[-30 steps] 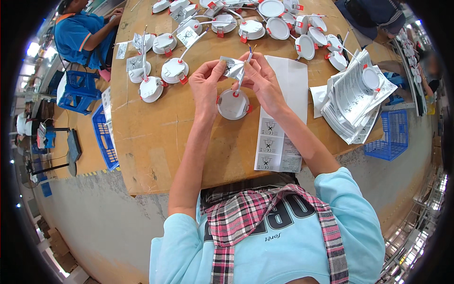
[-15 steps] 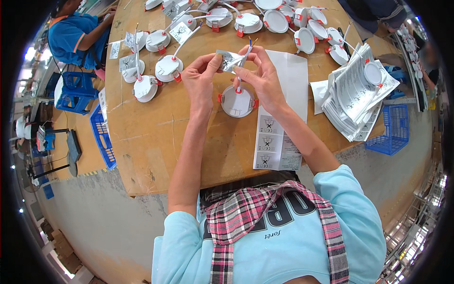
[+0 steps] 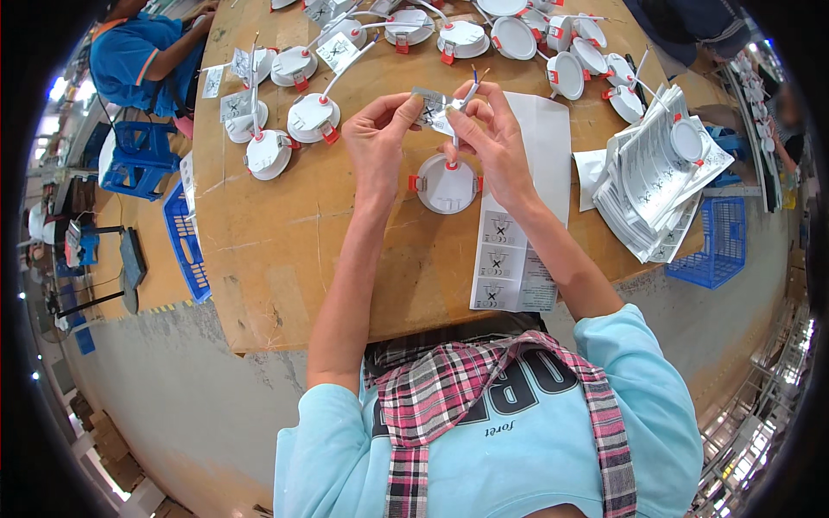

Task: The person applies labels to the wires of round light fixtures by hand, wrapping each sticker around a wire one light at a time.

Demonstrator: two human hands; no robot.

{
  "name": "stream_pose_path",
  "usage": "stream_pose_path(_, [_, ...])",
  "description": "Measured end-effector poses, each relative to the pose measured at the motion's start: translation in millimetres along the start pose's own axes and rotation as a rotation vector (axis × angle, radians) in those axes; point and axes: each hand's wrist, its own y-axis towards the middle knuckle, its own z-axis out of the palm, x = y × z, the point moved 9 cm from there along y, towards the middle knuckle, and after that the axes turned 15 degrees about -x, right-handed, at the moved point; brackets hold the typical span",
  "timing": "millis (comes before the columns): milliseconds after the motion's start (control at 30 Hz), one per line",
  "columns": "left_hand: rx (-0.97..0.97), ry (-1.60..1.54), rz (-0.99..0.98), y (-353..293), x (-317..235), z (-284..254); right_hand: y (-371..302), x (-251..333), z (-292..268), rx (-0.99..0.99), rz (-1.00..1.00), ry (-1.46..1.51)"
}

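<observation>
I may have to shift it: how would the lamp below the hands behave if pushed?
The lamp probably wouldn't roll easily: its flat side faces the camera and red clips jut from its rim. It would likely tug at the right hand, as its cable runs up there. That cable may flex, since those on nearby lamps curve.

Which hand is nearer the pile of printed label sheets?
Right. The right hand is left of the pile of printed label sheets, apart from it, at the white cable; the left hand is farther left, pinching the silver label.
</observation>
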Motion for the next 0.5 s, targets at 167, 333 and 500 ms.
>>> stream_pose_path(167, [-0.025,-0.001,0.001,-2,1,-2,0,5,0,-0.004,-0.041,-0.047])
stream_pose_path(333, [-0.073,-0.059,-0.001,-8,0,-3,0,10,0,-0.007,-0.067,-0.066])
stream_pose_path(500, [-0.071,-0.117,-0.065,-6,7,-6,-1,12,2,-0.034,-0.073,-0.085])
